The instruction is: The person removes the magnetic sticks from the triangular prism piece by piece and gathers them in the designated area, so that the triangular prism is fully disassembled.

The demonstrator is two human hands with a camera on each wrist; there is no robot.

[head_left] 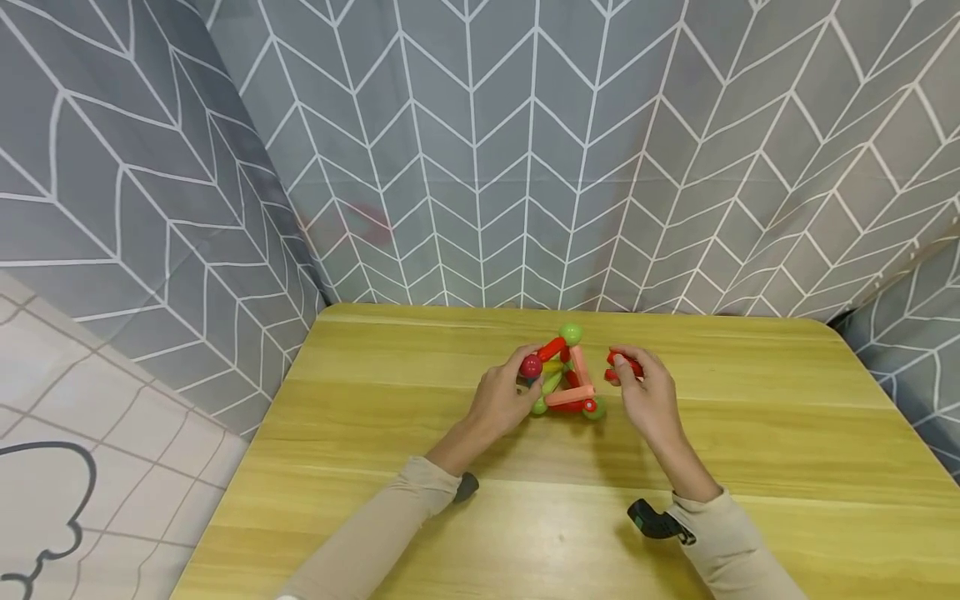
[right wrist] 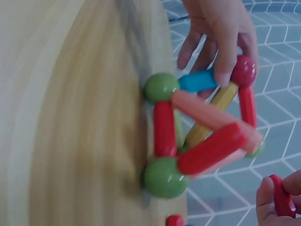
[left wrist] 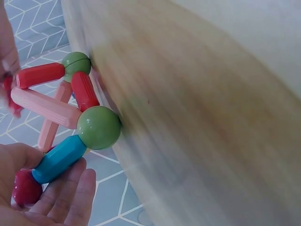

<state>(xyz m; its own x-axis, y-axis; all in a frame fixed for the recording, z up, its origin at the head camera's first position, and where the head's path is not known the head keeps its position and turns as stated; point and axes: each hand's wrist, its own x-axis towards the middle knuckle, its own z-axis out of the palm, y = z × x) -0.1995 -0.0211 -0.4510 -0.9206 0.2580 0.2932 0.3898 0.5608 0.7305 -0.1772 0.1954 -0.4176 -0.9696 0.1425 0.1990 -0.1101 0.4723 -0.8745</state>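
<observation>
A frame of magnetic building rods and balls stands on the table, with green balls at its lower corners. My left hand holds it on the left, thumb and fingers around a blue rod beside a dark red ball. Pink rods, a yellow rod and red rods make up other sides. One red rod slants up from a green ball, its outer end free. To the right of the frame, my right hand pinches a loose red rod between thumb and fingers.
The wooden table runs back to a grey curtain with a white chevron pattern. Another curtain hangs along the left side. Dark wrist cameras sit under both sleeves. A red rod end shows at the right wrist view's bottom edge.
</observation>
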